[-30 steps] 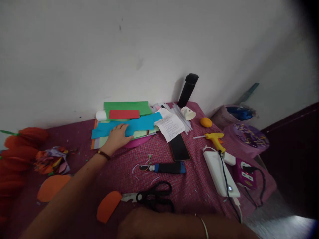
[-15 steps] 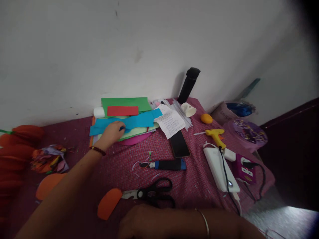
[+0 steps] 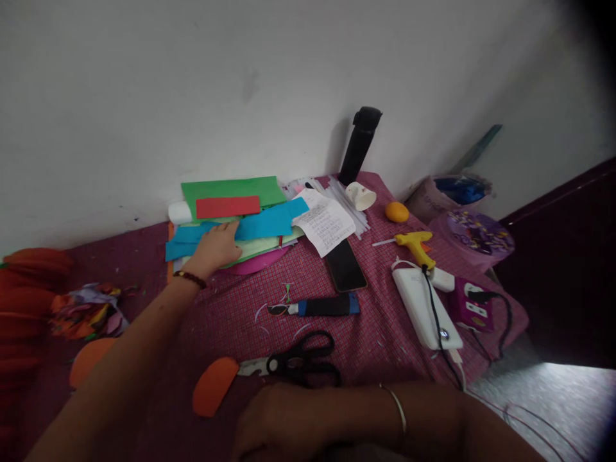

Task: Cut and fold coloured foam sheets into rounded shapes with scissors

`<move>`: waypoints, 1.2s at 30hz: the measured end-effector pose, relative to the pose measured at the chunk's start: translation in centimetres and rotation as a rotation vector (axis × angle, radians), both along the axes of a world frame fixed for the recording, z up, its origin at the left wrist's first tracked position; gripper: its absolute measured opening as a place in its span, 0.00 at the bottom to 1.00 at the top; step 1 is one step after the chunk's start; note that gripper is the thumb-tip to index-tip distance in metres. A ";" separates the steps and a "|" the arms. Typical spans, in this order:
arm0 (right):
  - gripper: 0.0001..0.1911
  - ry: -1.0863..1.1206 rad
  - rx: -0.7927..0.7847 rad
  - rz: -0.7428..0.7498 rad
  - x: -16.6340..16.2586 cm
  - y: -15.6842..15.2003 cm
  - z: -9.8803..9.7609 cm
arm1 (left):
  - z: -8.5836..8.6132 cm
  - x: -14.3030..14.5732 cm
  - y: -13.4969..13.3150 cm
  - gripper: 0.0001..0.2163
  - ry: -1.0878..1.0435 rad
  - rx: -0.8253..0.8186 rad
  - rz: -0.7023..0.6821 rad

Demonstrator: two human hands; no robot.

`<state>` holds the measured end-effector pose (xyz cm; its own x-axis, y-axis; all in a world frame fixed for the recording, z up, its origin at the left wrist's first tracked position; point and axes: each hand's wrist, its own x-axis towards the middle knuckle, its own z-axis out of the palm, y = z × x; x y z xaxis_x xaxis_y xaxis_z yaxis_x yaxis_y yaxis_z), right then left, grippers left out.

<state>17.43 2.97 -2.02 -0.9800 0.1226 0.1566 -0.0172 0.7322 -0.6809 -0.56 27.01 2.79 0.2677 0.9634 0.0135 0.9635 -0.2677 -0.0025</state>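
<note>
My left hand (image 3: 215,248) reaches forward and lies on a stack of coloured paper sheets, fingers flat on the blue sheet (image 3: 262,222). A green sheet (image 3: 233,188) and a red strip (image 3: 228,206) lie behind it against the wall. My right hand (image 3: 279,423) rests at the bottom edge, dark and fingers hidden, just in front of the black scissors (image 3: 293,364). An orange cut-out (image 3: 214,385) lies at the scissors' blade tip.
On the red checked cloth (image 3: 385,346) lie a utility knife (image 3: 317,307), a phone (image 3: 345,265), a handwritten note (image 3: 324,222), a yellow glue gun (image 3: 414,246), a white power bank (image 3: 419,307) and a socket box (image 3: 474,312). A black flask (image 3: 359,144) stands at the wall. Orange paper pieces (image 3: 33,282) pile at left.
The view has shifted a little, so everything sits higher. My left hand curled its fingers on the blue sheet, then spread them flat again. The right hand has stayed put.
</note>
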 end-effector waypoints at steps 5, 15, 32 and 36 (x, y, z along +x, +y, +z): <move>0.09 -0.013 0.010 0.000 0.0 -0.1 0.3 | 1.7 0.4 0.3 0.30 0.036 -0.004 -0.018; 0.07 0.007 -0.021 0.000 -0.1 -0.2 -0.4 | 2.3 -0.9 2.5 0.23 0.022 -0.064 -0.050; 0.09 0.008 -0.002 0.000 -0.2 -0.1 0.0 | 2.2 -1.2 -0.1 0.19 -0.038 0.088 0.068; 0.08 -0.022 -0.008 0.000 -0.2 0.0 0.5 | 2.6 2.4 -0.1 0.18 0.030 0.058 0.032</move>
<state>17.20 3.00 -1.54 -0.9833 0.1235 0.1338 -0.0021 0.7269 -0.6867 1.80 26.89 5.42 0.2379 0.9693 0.0618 0.9708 -0.2354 -0.0461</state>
